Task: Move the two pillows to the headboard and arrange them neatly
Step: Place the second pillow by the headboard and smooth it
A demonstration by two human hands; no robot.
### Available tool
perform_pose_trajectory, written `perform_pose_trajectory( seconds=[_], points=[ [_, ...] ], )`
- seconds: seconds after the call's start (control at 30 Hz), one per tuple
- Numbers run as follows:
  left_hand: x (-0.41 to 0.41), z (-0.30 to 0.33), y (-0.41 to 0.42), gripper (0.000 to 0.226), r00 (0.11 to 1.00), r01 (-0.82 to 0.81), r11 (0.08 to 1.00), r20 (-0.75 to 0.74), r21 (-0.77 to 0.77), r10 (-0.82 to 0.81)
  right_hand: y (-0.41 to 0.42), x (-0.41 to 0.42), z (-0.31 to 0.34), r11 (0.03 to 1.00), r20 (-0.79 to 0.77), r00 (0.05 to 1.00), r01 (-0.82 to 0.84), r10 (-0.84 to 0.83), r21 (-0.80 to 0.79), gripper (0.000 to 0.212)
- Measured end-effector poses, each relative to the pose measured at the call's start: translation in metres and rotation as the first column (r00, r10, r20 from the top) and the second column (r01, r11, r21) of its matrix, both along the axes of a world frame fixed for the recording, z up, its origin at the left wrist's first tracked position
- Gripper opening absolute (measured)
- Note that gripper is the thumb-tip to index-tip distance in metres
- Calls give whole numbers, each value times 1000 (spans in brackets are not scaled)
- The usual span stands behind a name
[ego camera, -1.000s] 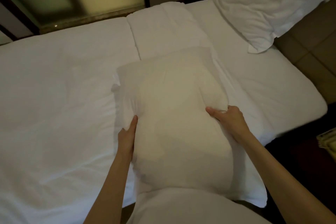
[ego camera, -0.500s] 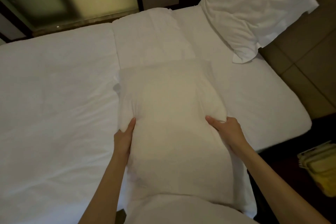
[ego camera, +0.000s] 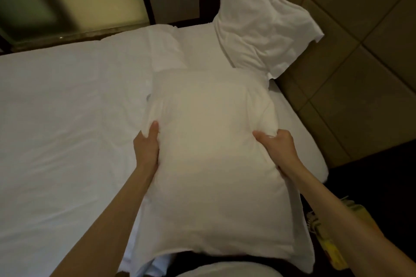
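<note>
1. We hold a white pillow (ego camera: 216, 159) in the centre of the view: plump, rectangular, its case smooth across the middle and puckered into creases where we grip it. Its far edge points toward 12 o'clock and its near edge hangs off the side of the bed (ego camera: 67, 130) against our body.
2. A second white pillow (ego camera: 258, 22) leans at 1 o'clock against the brown panelled headboard (ego camera: 360, 74), rumpled, with a loose flap of case at its lower right corner. The far edge of the held pillow overlaps its lower edge in the view; we cannot tell if they touch.
3. The white sheet on the bed lies mostly flat, with a folded duvet edge (ego camera: 166, 49) at 12 o'clock.
4. Our left hand (ego camera: 146, 146) is clamped on the pillow's left side, thumb on top.
5. Our right hand (ego camera: 276, 146) is clamped on the right side, thumb pressed into the fabric.
</note>
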State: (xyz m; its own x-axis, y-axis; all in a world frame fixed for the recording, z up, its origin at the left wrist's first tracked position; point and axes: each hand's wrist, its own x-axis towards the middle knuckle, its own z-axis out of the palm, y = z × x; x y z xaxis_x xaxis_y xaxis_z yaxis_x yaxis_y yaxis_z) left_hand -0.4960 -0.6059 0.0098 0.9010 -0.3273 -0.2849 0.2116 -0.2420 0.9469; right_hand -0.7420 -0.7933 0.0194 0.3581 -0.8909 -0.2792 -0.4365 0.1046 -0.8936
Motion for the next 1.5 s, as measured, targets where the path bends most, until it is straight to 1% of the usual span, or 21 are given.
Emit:
perform_pose_trajectory(
  seconds=[0.13, 0.23, 0.3, 0.37, 0.5, 0.57, 0.63, 0.73, 0.87, 0.97, 1.03, 1.07, 1.1, 1.13, 1.17, 1.2, 1.23, 1.3, 1.4, 1.47, 1.5],
  points=[
    [2, 8, -34, 49, 999, 20, 1000, 35, -21, -20, -31, 1, 31, 991, 73, 997, 17, -7, -133, 17],
    [7, 9, -58, 49, 997, 68, 997, 45, -32, -67, -49, 5, 61, 974, 140, 990, 27, 5, -227, 9],
    [13, 8, -77, 44, 996, 94, 995, 0, -44, -94, -60, 9, 82, 959, 149, 989, 64, -24, -275, 11],
    [22, 7, -97, 35, 985, 150, 989, -89, -1, -149, -67, 13, 102, 942, 161, 985, 113, -64, -317, 14],
    [32, 3, -126, 23, 894, 378, 924, -281, 59, -348, -77, 17, 128, 913, 255, 957, 220, -135, -344, 12],
    [33, 6, -136, 18, 831, 485, 873, -337, 52, -442, -85, 19, 137, 906, 300, 941, 258, -157, -335, 15],
    [31, 9, -146, 21, 785, 557, 829, -361, 56, -503, -97, 21, 142, 899, 328, 928, 286, -174, -332, 16],
    [25, 17, -167, 32, 780, 566, 824, -346, 33, -522, -123, 18, 145, 871, 262, 952, 262, -161, -415, 22],
    [15, 26, -201, 32, 780, 578, 816, -308, 23, -544, -162, -6, 144, 811, 111, 986, 163, -121, -562, 29],
    [3, 26, -228, 33, 814, 542, 840, -256, 11, -522, -183, -35, 127, 693, -90, 981, 54, -169, -719, 29],
    [-8, 23, -242, 33, 827, 527, 849, -249, 30, -504, -190, -53, 94, 633, -292, 920, -66, -260, -771, 32],
    [-14, 22, -249, 32, 826, 529, 848, -250, 39, -504, -192, -62, 75, 649, -436, 857, -168, -276, -742, 36],
    [-22, 19, -255, 32, 820, 540, 840, -259, 50, -511, -196, -72, 52, 707, -587, 772, -273, -243, -652, 39],
    [-28, 18, -259, 31, 812, 552, 832, -265, 60, -520, -199, -81, 30, 783, -727, 664, -354, -174, -511, 41],
    [-34, 17, -262, 30, 804, 564, 823, -271, 69, -529, -202, -91, 11, 854, -823, 560, -379, -94, -356, 42],
    [-39, 15, -266, 27, 798, 573, 816, -276, 76, -535, -204, -100, -4, 914, -875, 482, -340, -33, -222, 46],
    [-42, 13, -270, 25, 796, 578, 812, -279, 83, -538, -207, -109, -15, 956, -882, 472, -252, -15, -150, 51],
    [-45, 12, -275, 23, 797, 578, 811, -278, 92, -537, -216, -119, -26, 988, -825, 561, -78, -66, -132, 65],
    [-42, 8, -281, 21, 808, 566, 817, -273, 113, -522, -230, -118, -27, 994, -742, 668, -27, -58, -101, 83],
    [-41, 6, -284, 19, 819, 552, 825, -267, 124, -508, -238, -115, -26, 999, -717, 697, -15, -20, -42, 89],
    [-41, 5, -287, 18, 823, 546, 828, -265, 129, -502, -242, -113, -25, 1000, -706, 709, -21, 0, -22, 88]
  ],
)
